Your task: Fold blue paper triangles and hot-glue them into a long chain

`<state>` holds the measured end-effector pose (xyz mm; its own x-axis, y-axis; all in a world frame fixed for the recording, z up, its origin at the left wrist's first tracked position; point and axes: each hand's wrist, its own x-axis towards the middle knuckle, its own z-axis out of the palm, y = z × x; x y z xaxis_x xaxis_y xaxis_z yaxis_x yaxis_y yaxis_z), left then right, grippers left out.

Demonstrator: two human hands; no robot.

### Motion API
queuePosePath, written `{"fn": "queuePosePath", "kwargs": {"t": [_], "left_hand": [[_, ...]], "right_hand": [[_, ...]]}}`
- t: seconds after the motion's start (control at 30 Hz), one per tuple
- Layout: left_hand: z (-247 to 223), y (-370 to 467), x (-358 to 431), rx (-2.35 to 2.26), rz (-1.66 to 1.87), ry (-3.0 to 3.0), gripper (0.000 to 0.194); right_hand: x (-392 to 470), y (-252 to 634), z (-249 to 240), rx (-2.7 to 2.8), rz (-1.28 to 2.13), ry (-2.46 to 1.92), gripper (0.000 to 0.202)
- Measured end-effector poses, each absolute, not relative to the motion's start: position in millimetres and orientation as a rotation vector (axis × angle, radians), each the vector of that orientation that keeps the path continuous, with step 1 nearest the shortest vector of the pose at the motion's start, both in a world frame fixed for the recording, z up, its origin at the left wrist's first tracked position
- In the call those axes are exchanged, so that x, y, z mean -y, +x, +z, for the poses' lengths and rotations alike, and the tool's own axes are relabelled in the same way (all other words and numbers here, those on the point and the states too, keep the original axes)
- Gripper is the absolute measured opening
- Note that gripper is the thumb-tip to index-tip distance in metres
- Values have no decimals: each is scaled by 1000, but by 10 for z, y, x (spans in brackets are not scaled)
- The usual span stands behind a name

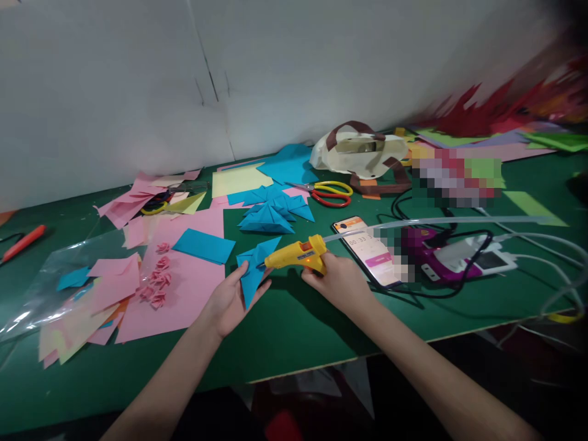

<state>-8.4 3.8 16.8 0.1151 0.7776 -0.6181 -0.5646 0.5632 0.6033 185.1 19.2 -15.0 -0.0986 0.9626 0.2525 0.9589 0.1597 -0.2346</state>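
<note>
My left hand (228, 301) holds a folded blue paper piece (252, 283) above the green table, thumb on its near side. In my right hand (337, 280) is a yellow glue gun (294, 254), its nozzle pointing left and meeting the blue piece. A long clear glue stick (413, 222) extends from the back of the gun to the right. Beyond my left hand lie a flat blue paper rectangle (204, 245) and a cluster of folded blue pieces (272, 211). Small pink paper flowers (160, 279) rest on a pink sheet (193, 309) to the left.
Scissors (328, 192) and a cream bag (361, 152) stand behind the hands. A phone (370, 251), purple power strip (420, 248) and cables lie to the right. Paper scraps (73, 318) and a plastic bag (34, 312) are at left; the table's front edge (316, 367) is close.
</note>
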Motion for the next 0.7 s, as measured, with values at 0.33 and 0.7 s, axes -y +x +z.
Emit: {"fn": "queuePosePath", "kwargs": {"t": [0.33, 0.7], "left_hand": [[154, -89, -41, -1062, 982, 247, 31], [165, -78, -40, -1066, 961, 247, 28]], "right_hand": [[-194, 1866, -201, 2097, -64, -1841, 19], [-201, 1879, -177, 2053, -25, -1811, 17]]}}
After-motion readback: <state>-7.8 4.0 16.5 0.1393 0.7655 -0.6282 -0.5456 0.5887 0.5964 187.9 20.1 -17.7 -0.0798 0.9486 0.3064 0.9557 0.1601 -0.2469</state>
